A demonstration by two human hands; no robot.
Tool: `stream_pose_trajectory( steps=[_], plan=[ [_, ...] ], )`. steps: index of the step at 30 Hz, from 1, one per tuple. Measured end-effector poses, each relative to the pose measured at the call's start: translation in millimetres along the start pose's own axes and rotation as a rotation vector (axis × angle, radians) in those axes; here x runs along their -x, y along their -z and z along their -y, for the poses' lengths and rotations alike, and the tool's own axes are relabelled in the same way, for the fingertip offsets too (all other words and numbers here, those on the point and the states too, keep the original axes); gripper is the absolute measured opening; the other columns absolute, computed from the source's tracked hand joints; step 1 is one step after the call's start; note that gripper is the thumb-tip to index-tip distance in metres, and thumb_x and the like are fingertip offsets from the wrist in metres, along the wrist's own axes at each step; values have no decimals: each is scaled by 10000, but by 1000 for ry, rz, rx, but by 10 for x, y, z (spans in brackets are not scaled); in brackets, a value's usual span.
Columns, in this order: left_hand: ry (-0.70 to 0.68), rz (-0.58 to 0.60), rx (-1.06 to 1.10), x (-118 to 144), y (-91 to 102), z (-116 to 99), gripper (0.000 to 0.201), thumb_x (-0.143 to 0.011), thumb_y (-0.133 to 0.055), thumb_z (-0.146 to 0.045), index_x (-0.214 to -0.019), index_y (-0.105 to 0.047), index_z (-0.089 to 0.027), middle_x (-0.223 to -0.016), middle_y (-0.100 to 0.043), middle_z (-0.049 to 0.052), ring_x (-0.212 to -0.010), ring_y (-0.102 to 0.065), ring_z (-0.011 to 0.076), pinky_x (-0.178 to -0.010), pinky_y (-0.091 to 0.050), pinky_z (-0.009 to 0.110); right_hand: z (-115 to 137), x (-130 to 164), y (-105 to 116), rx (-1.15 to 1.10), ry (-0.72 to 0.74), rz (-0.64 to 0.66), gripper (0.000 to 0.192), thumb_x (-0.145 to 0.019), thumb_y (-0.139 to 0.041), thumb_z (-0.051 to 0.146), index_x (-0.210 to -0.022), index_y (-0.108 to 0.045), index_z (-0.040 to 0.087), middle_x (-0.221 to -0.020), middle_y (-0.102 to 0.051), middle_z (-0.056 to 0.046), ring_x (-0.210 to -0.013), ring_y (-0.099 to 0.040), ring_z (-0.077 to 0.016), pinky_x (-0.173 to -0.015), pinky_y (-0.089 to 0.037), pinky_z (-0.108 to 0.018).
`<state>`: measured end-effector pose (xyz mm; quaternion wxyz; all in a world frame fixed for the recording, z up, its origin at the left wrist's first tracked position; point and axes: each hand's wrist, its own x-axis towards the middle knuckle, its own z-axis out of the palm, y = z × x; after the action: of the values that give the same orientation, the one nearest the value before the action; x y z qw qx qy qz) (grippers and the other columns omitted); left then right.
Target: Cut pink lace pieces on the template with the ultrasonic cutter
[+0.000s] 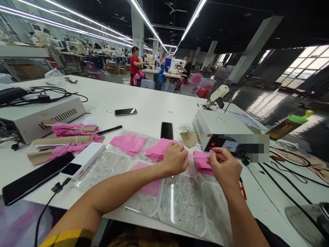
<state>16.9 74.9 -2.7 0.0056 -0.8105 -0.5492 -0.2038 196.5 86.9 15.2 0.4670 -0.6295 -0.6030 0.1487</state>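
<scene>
My left hand point(177, 158) is closed beside a stack of pink fabric pieces point(155, 151), its fingers curled together. A thin pale pink strip point(196, 155) stretches from it to my right hand point(226, 168), which pinches the other end between thumb and fingers. Just left of my right hand and partly under the strip lies a folded pink fabric piece point(202, 164). Another pink stack point(128, 143) rests further left, and one more pink piece point(150, 183) shows below my left forearm. All lie on a clear compartmented plastic sheet point(182, 202).
Grey-white machine boxes point(226, 125) stand right and left. Phones point(167, 131), a white handheld device point(83, 161), tied pink bundles point(74, 129) and a pen point(110, 129) lie on the white table point(146, 99). Cables point(282, 185) run at right. A person in red point(135, 65) stands beyond.
</scene>
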Motion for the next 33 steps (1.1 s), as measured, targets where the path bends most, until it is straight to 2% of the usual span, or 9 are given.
stream_pose_trajectory(
  steps=[3, 6, 8, 13, 19, 23, 27, 30, 33],
  plan=[
    [-211, 62, -3, 326, -46, -27, 116, -811, -555, -238, -855, -638, -169, -939, -647, 76, -950, -541, 228, -1032, -315, 441, -293, 388, 247, 117, -19, 83, 243, -691, -564, 382, -862, -663, 241, -540, -642, 9, -519, -631, -206, -560, -430, -302],
    [-472, 115, -54, 677, -86, -24, 83, -809, -534, -193, -794, -613, -172, -829, -626, 54, -851, -529, 207, -1035, -301, 463, -513, 748, 405, 376, 22, 261, 272, -754, -468, 402, -915, -639, 265, -585, -654, 15, -507, -606, -195, -524, -379, -298],
    [-571, 133, -60, 832, -73, -19, 81, -806, -525, -173, -775, -600, -171, -794, -610, 44, -811, -517, 193, -1047, -290, 463, -601, 906, 488, 514, 40, 349, 268, -779, -437, 380, -939, -625, 274, -602, -658, 16, -510, -606, -196, -513, -355, -297],
    [-587, 227, 21, 863, 48, -28, 71, -768, -547, -171, -814, -601, -177, -903, -636, 59, -876, -537, 196, -1075, -290, 426, -687, 1044, 646, 711, 102, 477, 169, -823, -448, 356, -869, -597, 292, -591, -646, 22, -530, -625, -200, -501, -310, -281],
    [-563, 302, 124, 784, 83, 1, 138, -880, -485, -208, -873, -619, -177, -1051, -654, 67, -991, -581, 197, -1128, -234, 459, -679, 1020, 758, 807, 103, 571, 125, -834, -482, 321, -747, -549, 262, -591, -656, 12, -551, -639, -201, -497, -251, -273],
    [-413, 351, 210, 547, 85, 3, 175, -908, -493, -191, -851, -657, -168, -994, -674, 69, -944, -607, 196, -1071, -323, 442, -651, 898, 773, 676, 90, 570, 203, -849, -427, 372, -735, -551, 259, -564, -628, 7, -503, -597, -183, -491, -296, -271],
    [-232, 336, 244, -15, 44, -67, 184, -915, -511, -187, -920, -692, -158, -955, -672, 77, -887, -616, 187, -850, -465, 318, -657, 694, 680, 494, 64, 472, 267, -843, -391, 445, -754, -562, 261, -584, -622, 3, -525, -584, -180, -516, -356, -278],
    [-173, 347, 256, -427, -81, -126, 139, -898, -576, -219, -952, -694, -170, -1008, -666, 65, -922, -616, 181, -807, -480, 285, -690, 584, 612, 454, 51, 469, 270, -821, -405, 463, -728, -561, 262, -562, -611, 7, -512, -573, -182, -497, -342, -277],
    [-152, 419, 247, -661, -264, -164, 117, -870, -643, -248, -919, -677, -148, -988, -661, 61, -934, -615, 185, -810, -502, 313, -726, 550, 601, 443, 72, 453, 265, -808, -420, 462, -716, -565, 260, -575, -628, 3, -515, -576, -184, -486, -334, -276]
  ],
)
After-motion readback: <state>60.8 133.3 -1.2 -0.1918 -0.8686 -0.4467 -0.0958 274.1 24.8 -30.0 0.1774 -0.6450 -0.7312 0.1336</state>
